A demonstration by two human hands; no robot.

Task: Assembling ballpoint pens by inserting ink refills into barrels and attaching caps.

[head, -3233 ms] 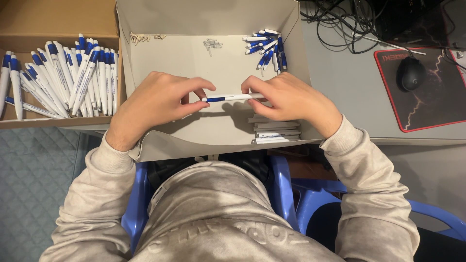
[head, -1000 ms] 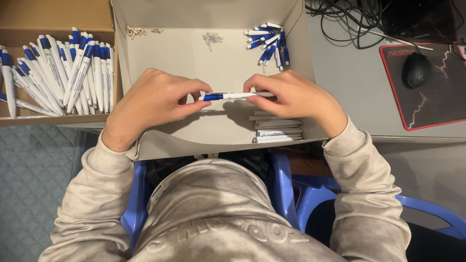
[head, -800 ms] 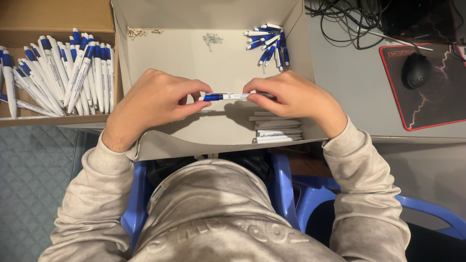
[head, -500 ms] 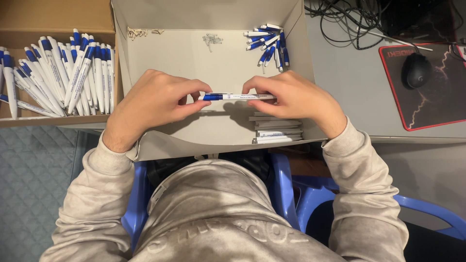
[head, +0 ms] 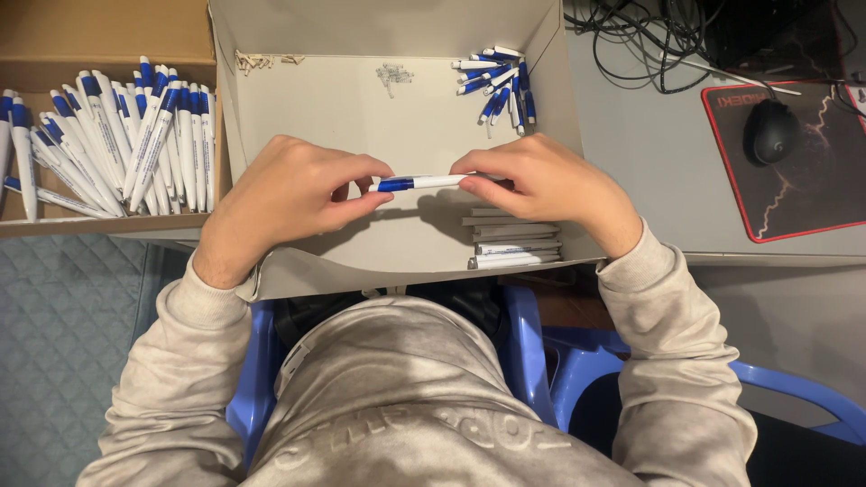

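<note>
Both hands hold one white pen with a blue grip (head: 420, 182) level above the floor of an open grey cardboard box (head: 307, 117). My left hand (head: 293, 198) pinches its blue end and my right hand (head: 541, 185) grips the white end. A small heap of blue-and-white pens (head: 498, 81) lies in the box's far right corner. A tiny pile of springs (head: 393, 74) and some thin bits (head: 257, 60) lie along its far wall.
A brown cardboard box (head: 99, 32) at the left holds several white-and-blue pens (head: 126, 135). A stack of flat grey pieces (head: 512, 243) sits at the grey box's near right. On the desk to the right are a black mouse (head: 770, 131), a red-edged mouse mat (head: 812, 194) and cables (head: 649, 36).
The hands stay at the same spot with the pen between them. The fingers shift only slightly; the pen stays level.
</note>
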